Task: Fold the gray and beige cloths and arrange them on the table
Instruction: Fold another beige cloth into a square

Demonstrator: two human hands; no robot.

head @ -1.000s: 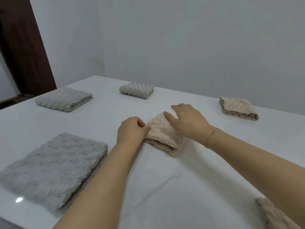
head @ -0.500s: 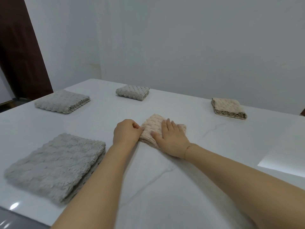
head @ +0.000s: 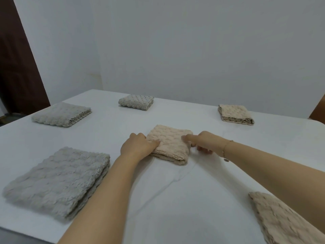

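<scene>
Head view: gray cloths (head: 58, 182) left, beige cloths (head: 235, 114) right, flanking both hands (head: 139, 147).

No text, label, brand, number or sign can be read anywhere in the head view.
</scene>
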